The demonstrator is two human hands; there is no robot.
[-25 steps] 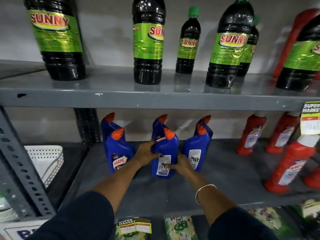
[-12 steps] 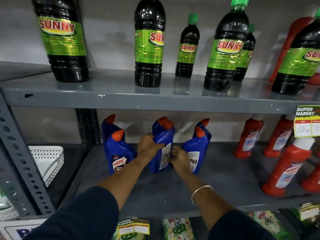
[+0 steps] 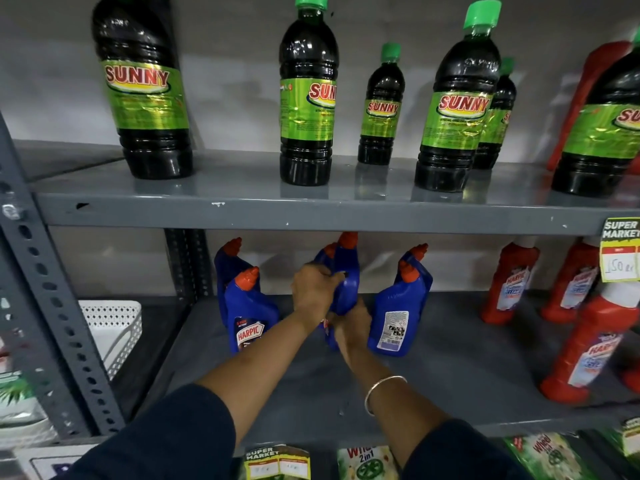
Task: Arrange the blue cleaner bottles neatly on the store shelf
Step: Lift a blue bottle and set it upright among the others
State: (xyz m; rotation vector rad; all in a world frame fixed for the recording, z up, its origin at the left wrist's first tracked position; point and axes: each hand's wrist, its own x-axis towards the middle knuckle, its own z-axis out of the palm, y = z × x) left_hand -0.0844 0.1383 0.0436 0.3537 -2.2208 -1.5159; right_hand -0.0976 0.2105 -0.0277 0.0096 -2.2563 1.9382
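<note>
Several blue cleaner bottles with orange caps stand on the grey middle shelf (image 3: 450,382). The middle front bottle (image 3: 348,278) is turned edge-on; my left hand (image 3: 313,292) grips its upper body and my right hand (image 3: 351,323) grips its lower part. Another blue bottle is mostly hidden behind it. On the left stands a front bottle (image 3: 251,313) showing a Harpic label, with a second one (image 3: 227,261) behind it. To the right a bottle (image 3: 396,317) shows its back label, with one more (image 3: 420,268) behind.
Red Harpic bottles (image 3: 509,282) stand at the shelf's right. Dark Sunny bottles (image 3: 306,98) line the upper shelf (image 3: 242,211). A white perforated basket (image 3: 114,327) sits left, behind a grey upright post (image 3: 52,306). A price tag (image 3: 620,249) hangs at the right.
The middle front bottle has been turned from showing its back label to edge-on. My left hand has moved up its body, my right hand stays low on it.
</note>
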